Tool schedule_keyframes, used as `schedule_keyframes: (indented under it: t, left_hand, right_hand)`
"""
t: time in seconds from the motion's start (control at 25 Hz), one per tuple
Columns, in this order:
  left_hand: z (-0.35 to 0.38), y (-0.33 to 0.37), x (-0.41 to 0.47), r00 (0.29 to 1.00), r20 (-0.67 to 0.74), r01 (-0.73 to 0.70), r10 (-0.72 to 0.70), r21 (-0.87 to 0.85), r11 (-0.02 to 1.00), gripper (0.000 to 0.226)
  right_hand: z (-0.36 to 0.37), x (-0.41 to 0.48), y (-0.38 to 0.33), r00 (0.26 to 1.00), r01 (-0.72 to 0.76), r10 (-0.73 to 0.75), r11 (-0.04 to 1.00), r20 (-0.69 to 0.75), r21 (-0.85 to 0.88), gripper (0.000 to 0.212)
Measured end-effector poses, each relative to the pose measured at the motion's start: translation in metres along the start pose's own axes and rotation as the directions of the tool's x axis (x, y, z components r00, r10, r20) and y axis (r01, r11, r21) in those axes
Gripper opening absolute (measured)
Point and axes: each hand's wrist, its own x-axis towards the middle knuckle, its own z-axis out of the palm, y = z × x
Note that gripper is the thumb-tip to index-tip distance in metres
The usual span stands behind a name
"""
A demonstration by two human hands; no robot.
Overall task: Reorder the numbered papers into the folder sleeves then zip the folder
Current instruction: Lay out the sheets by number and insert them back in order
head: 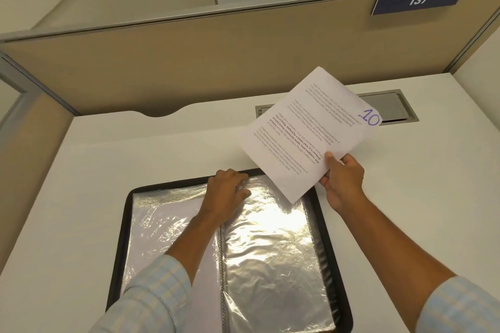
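While the right hand [342, 178] pinches the paper marked 10 [305, 130], the left hand [226, 192], fingers bent, touches the top of a folder sleeve [270, 238]; grip unclear.

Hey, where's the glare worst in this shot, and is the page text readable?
Head view: strongest glare on the right sleeve, hiding its contents; printed text on the paper is too soft to read, though its handwritten 10 is clear.
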Motion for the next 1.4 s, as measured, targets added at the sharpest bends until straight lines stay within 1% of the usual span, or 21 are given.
schedule_keyframes:
  t: [0.08, 0.16, 0.2, 0.36, 0.52, 0.64, 0.72, 0.76, 0.84, 0.88, 0.96, 1.12, 1.2, 1.28, 1.4]
  left_hand:
    - [-0.001, 0.002, 0.004, 1.0, 0.011, -0.005, 0.005, -0.016, 1.0, 0.025]
    - [-0.002, 0.001, 0.005, 1.0, -0.005, -0.009, 0.009, -0.069, 0.998, 0.01]
    - [-0.003, 0.001, 0.004, 1.0, -0.013, -0.014, 0.012, -0.095, 0.995, 0.006]
    - [-0.005, 0.004, -0.002, 0.999, -0.038, -0.022, 0.017, -0.12, 0.993, 0.011]
    - [-0.004, -0.001, -0.008, 0.993, -0.078, -0.092, 0.088, -0.047, 0.995, 0.007]
    - [-0.001, 0.0, -0.015, 0.979, -0.166, -0.123, 0.115, -0.038, 0.992, 0.021]
    - [0.003, -0.001, -0.02, 0.963, -0.228, -0.147, 0.144, 0.006, 0.989, 0.028]
    - [0.005, -0.002, -0.021, 0.955, -0.256, -0.151, 0.153, 0.028, 0.988, 0.026]
    - [0.005, -0.002, -0.023, 0.948, -0.286, -0.139, 0.139, 0.02, 0.99, 0.009]
    - [0.005, -0.001, -0.023, 0.951, -0.279, -0.134, 0.131, 0.01, 0.991, 0.007]
    - [0.005, 0.002, -0.024, 0.964, -0.237, -0.125, 0.121, -0.001, 0.992, 0.012]
    - [0.001, 0.007, -0.025, 0.987, -0.146, -0.081, 0.074, -0.041, 0.996, 0.008]
    - [0.0, 0.011, -0.026, 0.99, -0.12, -0.084, 0.079, -0.04, 0.996, 0.018]
    - [0.003, 0.011, -0.026, 0.988, -0.133, -0.09, 0.08, -0.067, 0.994, 0.023]
    - [0.01, 0.008, -0.027, 0.984, -0.156, -0.101, 0.085, -0.098, 0.99, 0.014]
  right_hand:
    - [0.004, 0.0, -0.002, 1.0, 0.005, -0.005, 1.0, -0.003, 0.015, 0.022]
    - [0.005, 0.0, -0.003, 1.0, 0.013, -0.012, 1.0, -0.005, 0.029, 0.023]
    - [0.006, 0.0, -0.004, 1.0, 0.015, -0.015, 0.999, -0.004, 0.033, 0.024]
    - [0.013, 0.0, -0.005, 0.999, 0.033, -0.033, 0.999, 0.003, 0.028, 0.024]
    - [0.024, 0.002, -0.01, 0.998, 0.055, -0.055, 0.998, 0.006, 0.035, 0.023]
    - [0.036, 0.003, -0.015, 0.997, 0.071, -0.072, 0.997, 0.013, 0.036, 0.02]
    - [0.043, 0.003, -0.019, 0.996, 0.089, -0.089, 0.995, 0.004, 0.04, 0.018]
    - [0.045, 0.004, -0.02, 0.995, 0.099, -0.099, 0.994, -0.001, 0.046, 0.018]
    - [0.049, 0.005, -0.022, 0.993, 0.116, -0.115, 0.992, -0.008, 0.056, 0.019]
    - [0.051, 0.005, -0.023, 0.993, 0.12, -0.12, 0.991, -0.007, 0.058, 0.019]
    - [0.055, 0.006, -0.023, 0.993, 0.121, -0.122, 0.99, 0.002, 0.066, 0.021]
    - [0.062, 0.007, -0.02, 0.993, 0.117, -0.118, 0.99, 0.008, 0.073, 0.022]
    - [0.066, 0.006, -0.016, 0.993, 0.117, -0.118, 0.991, 0.024, 0.068, 0.022]
    - [0.069, 0.006, -0.012, 0.992, 0.119, -0.12, 0.992, 0.035, 0.052, 0.023]
    - [0.074, 0.007, -0.007, 0.99, 0.133, -0.134, 0.991, 0.052, 0.026, 0.023]
